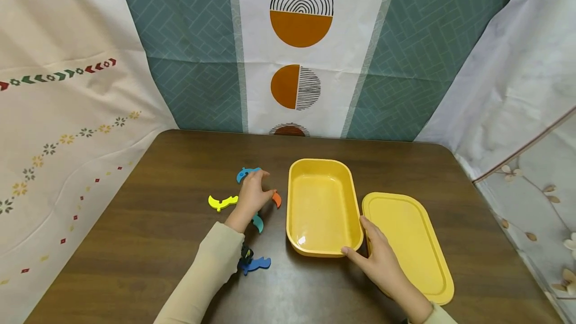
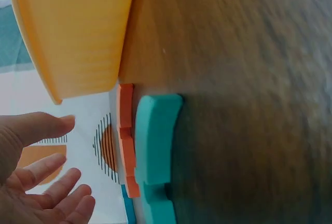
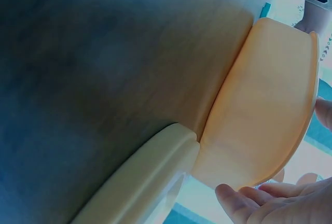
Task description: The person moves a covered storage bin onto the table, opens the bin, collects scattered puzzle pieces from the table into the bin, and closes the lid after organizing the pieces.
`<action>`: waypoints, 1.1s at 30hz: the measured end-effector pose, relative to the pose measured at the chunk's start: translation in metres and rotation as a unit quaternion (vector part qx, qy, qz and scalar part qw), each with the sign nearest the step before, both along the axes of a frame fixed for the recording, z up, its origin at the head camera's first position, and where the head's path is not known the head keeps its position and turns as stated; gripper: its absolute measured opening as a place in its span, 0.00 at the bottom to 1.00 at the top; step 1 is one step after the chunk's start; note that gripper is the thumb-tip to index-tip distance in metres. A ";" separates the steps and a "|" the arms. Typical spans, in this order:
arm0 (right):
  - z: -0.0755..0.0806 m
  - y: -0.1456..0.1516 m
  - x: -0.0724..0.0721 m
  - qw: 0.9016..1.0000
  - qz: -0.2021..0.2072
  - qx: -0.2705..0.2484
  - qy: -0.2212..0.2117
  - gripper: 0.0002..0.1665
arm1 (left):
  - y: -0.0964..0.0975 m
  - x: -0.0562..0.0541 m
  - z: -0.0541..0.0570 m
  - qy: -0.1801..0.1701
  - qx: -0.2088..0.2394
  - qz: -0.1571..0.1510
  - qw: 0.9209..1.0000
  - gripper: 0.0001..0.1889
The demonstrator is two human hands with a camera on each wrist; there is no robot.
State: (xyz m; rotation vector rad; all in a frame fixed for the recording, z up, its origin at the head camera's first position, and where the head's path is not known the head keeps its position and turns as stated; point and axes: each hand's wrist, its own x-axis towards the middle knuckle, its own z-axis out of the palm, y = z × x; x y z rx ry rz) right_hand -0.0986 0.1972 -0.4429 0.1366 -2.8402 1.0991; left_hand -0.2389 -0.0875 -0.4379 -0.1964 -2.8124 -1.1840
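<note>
My left hand (image 1: 253, 194) hovers over several flat curved toy pieces with loosely spread fingers, holding nothing. Near its fingertips lie a light blue piece (image 1: 242, 174) and an orange piece (image 1: 277, 199); a teal piece (image 2: 157, 141) sits under the wrist. To the left lies a bright yellow piece (image 1: 219, 203). A dark blue piece (image 1: 259, 263) rests nearer the front, partly hidden by the sleeve. At the near right corner of a yellow rectangular box (image 1: 321, 201), my right hand (image 1: 381, 259) touches the rim with its thumb, its extended fingers along the side. No pieces show inside.
A yellow lid (image 1: 409, 249) lies flat on the brown table (image 1: 180, 174), right of the box and partly beneath the right hand. Patterned cloth (image 1: 297, 54) hangs behind the table's far edge, with more cloth at both sides.
</note>
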 end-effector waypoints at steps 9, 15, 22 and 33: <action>-0.002 -0.001 0.002 1.000 -0.005 -0.005 -0.019 0.53 | -0.001 -0.003 -0.009 -0.051 -0.028 0.000 0.998 0.28; -0.001 -0.002 0.002 1.000 -0.004 -0.003 -0.024 0.54 | -0.002 -0.006 -0.013 -0.060 -0.040 -0.008 0.997 0.27; -0.002 -0.004 0.000 1.000 0.000 -0.005 -0.028 0.55 | -0.002 -0.009 -0.016 -0.056 -0.054 0.000 0.997 0.23; -0.001 -0.003 0.000 0.999 -0.001 -0.002 -0.037 0.56 | 0.000 -0.005 -0.020 -0.049 -0.082 0.020 0.995 0.15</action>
